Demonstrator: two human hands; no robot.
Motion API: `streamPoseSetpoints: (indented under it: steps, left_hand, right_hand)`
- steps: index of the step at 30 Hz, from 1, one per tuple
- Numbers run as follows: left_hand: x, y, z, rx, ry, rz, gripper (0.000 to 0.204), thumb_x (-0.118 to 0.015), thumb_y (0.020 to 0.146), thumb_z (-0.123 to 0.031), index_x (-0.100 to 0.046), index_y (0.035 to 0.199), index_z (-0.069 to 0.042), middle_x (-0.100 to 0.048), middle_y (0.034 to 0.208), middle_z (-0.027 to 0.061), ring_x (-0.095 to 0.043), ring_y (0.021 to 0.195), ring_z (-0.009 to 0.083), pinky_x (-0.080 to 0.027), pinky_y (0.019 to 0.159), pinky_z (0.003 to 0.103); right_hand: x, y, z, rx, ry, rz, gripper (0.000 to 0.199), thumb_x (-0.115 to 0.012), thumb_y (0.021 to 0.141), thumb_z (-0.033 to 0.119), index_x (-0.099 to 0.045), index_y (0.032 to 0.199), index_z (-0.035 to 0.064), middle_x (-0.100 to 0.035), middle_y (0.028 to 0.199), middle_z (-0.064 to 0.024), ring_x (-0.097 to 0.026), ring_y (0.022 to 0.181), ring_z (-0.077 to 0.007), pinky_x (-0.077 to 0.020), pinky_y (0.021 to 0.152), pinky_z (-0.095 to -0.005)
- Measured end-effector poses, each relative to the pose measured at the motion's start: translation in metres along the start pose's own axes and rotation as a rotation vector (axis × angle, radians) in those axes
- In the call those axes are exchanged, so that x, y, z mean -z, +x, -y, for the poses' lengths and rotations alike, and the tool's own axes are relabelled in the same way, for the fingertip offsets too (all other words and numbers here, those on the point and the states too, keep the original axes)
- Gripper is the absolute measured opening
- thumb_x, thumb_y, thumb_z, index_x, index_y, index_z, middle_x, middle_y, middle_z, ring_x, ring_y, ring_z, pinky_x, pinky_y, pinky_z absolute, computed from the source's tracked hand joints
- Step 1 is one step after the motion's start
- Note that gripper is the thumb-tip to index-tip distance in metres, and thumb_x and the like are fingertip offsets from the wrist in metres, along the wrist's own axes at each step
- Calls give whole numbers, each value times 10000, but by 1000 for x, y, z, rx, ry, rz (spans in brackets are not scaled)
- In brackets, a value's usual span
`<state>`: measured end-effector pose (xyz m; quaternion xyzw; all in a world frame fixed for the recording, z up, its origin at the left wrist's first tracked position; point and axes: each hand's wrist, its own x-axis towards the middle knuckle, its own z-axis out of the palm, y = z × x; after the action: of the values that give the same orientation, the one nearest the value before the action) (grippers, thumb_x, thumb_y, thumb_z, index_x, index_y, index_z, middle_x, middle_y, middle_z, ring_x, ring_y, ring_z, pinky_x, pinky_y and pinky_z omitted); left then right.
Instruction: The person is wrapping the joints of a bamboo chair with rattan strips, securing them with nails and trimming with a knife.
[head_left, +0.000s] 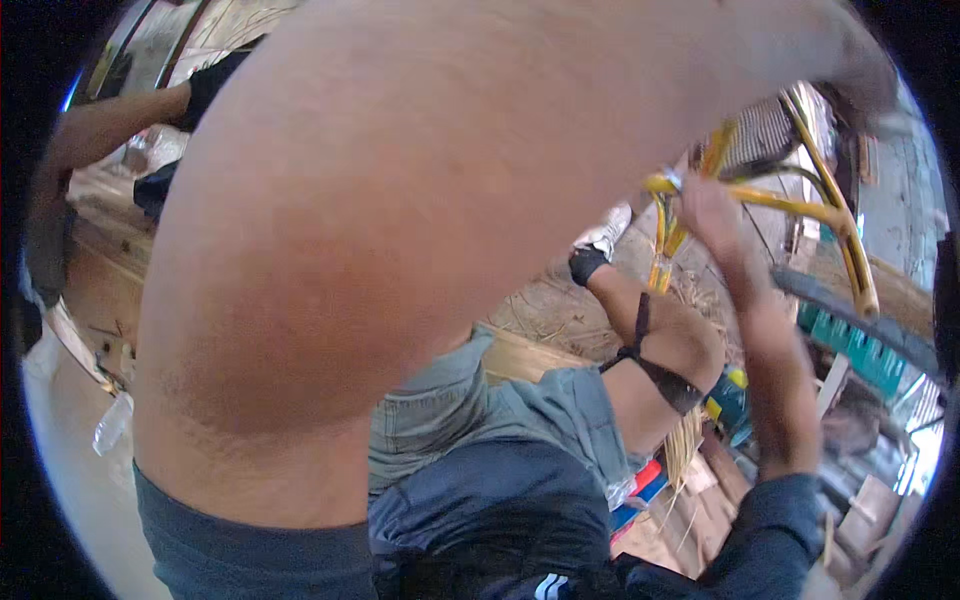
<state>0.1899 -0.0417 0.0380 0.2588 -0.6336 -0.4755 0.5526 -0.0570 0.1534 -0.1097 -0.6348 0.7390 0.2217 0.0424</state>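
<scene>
Fingers (pixel 712 205) of right hand (pixel 715 215) grip yellow frame (pixel 800 207) — firmly.

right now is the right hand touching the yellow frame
Touching. The head view shows the right hand closed around a bar of the yellow frame, with no gap between them. The left hand is out of view past the raised arm.

At right of the frame the yellow frame (pixel 800 205) looked like glossy painted metal; shorts (pixel 450 410) at centre were matt grey cloth.
</scene>
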Motion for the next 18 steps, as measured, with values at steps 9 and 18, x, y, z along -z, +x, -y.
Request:
streamPoseSetpoints:
  steps: [9, 18]
  left_hand:
    - [-37, 7, 51, 180, -133, -217, 258, -427, 875, -166, -546, 763, 34, -541, 696, 96, -497, 646, 202, -420, 592, 372]
    - [-92, -18, 76, 385, -358, 199, 242, -510, 887, -186, -612, 931, 29, -553, 724, 44, -502, 658, 134, -406, 611, 281]
  right_hand:
    - [8, -64, 36, -538, 989, -282, 294, -644, 801, 254, -533, 857, -12, -575, 708, -139, -583, 700, -263, -430, 637, -373]
    - [31, -55, 49, -649, 1317, -259, 252, -609, 860, 272, -557, 885, 26, -475, 522, 8, -433, 406, -75, -330, 379, -239]
